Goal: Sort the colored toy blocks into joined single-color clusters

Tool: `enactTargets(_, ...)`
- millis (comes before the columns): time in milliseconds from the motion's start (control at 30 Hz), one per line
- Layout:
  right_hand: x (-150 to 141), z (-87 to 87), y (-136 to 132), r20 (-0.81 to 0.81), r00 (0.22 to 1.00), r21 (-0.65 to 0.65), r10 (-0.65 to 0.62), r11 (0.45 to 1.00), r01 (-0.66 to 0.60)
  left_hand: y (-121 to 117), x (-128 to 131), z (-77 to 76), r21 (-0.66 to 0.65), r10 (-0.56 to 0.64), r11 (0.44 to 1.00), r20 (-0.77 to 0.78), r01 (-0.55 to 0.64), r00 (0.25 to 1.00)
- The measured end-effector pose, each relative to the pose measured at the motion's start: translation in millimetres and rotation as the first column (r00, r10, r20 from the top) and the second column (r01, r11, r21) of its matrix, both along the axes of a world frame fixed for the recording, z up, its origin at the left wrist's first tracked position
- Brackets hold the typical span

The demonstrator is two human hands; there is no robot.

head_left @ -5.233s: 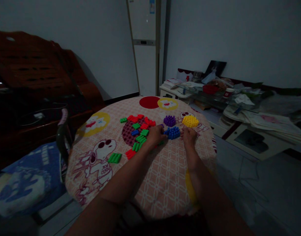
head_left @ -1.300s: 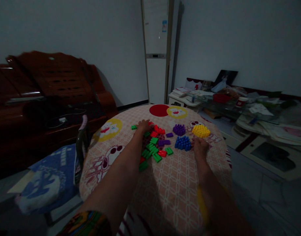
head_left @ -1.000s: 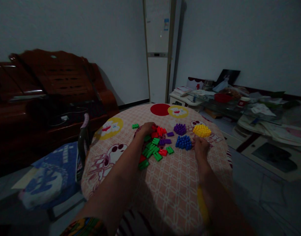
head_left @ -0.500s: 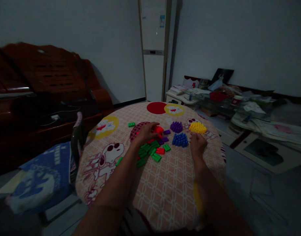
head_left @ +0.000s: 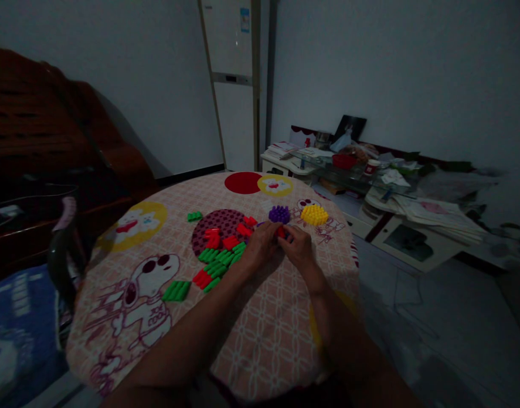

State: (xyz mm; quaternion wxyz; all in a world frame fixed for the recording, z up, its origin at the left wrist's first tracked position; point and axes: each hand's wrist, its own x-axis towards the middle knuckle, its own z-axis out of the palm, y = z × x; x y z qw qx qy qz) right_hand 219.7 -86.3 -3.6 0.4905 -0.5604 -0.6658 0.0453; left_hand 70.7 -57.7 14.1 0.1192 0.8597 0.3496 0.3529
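Note:
My left hand (head_left: 261,245) and my right hand (head_left: 299,247) meet over the right half of a round table. Between their fingertips is a small red plastic building block (head_left: 281,232), and both hands are closed on it. Just behind them stands a cluster of purple knobbed blocks (head_left: 279,214). A cluster of yellow knobbed blocks (head_left: 314,215) is beyond my right hand. The blue cluster is mostly hidden by my hands. Left of my left hand lie loose green blocks (head_left: 217,264) and red blocks (head_left: 212,237).
A patterned tablecloth (head_left: 264,334) covers the table. One green block (head_left: 195,216) and a green piece (head_left: 176,290) lie apart at left. A chair (head_left: 67,249) and a wooden sofa (head_left: 51,124) stand left. A cluttered glass-topped cabinet (head_left: 345,170) is at right.
My left hand has moved right, away from the loose blocks, and my right hand has left the yellow cluster. They now meet at a red block. The view has turned right.

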Motion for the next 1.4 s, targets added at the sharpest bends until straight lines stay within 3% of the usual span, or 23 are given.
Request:
enactTargets(100, 4.0, -0.1, 0.3, -0.023, 0.999, -0.001, 0.023, 1.0, -0.023, 0.0, 1.3, -2.1, -0.016, -0.018, 1.0, 0.04, 0.018, 0.999)
enactTargets(267, 9.7, 2.2, -1.3, -0.169, 0.985, 0.04, 0.045, 0.998, -0.038, -2.3, 4.8, -8.3, 0.021, -0.179, 0.984, 0.157, 0.178, 0.971)
enactTargets(400, 26.4, 4.0, -1.4, -0.344, 0.935, 0.124, -0.09, 0.982, 0.14, -0.2, 3.2, -5.7, 0.052, -0.208, 0.978, 0.161, 0.202, 0.965)
enactTargets(467, 42.5, 1.2, 1.3, -0.451, 0.873, 0.144, -0.187, 0.95, 0.278, 7.9, -6.7, -1.0, 0.037, -0.116, 0.993, 0.147, 0.112, 0.982)
enactTargets(567, 72.9, -8.9, 8.1, -0.541, 0.779, 0.079, -0.316, 0.904, 0.421, 27.8, -38.6, 4.2, 0.035, 0.195, 0.979, 0.124, -0.2, 0.973)
enactTargets(633, 92.4, -18.0, 13.1, -0.56, 0.737, -0.001, -0.378, 0.89, 0.455, 42.4, -67.7, 2.6, 0.029, 0.394, 0.917, 0.094, -0.398, 0.914)
enactTargets(733, 113.4, -30.3, 20.0, -0.546, 0.709, -0.087, -0.446, 0.872, 0.481, 59.5, -108.2, -8.2, -0.046, 0.584, 0.809, -0.054, -0.587, 0.81)
enactTargets(867, 123.0, -39.2, 24.6, -0.435, 0.754, -0.13, -0.492, 0.863, 0.488, 68.7, -133.8, -23.6, -0.158, 0.632, 0.717, -0.264, -0.679, 0.729)
enactTargets(1033, 123.1, -42.2, 19.0, -0.214, 0.79, -0.127, -0.574, 0.819, 0.56, 66.4, -132.3, -22.2, -0.19, 0.627, 0.712, -0.262, -0.676, 0.734)
enactTargets(1167, 122.6, -41.9, 14.6, -0.158, 0.78, -0.129, -0.605, 0.796, 0.591, 61.7, -128.0, -7.5, -0.224, 0.67, 0.699, -0.128, -0.68, 0.731)
enactTargets(1233, 120.9, -40.5, 13.8, -0.162, 0.761, -0.143, -0.628, 0.778, 0.611, 59.8, -122.8, -0.4, -0.243, 0.652, 0.731, -0.026, -0.637, 0.758)
enactTargets(1333, 115.7, -36.8, 12.9, -0.202, 0.717, -0.123, -0.667, 0.744, 0.657, 56.2, -106.0, 5.4, -0.408, 0.511, 0.829, 0.271, -0.384, 0.816)
enactTargets(1400, 111.6, -34.1, 12.1, -0.232, 0.696, -0.099, -0.679, 0.729, 0.678, 51.4, -89.4, 7.0, -0.525, 0.403, 0.843, 0.476, -0.115, 0.781)
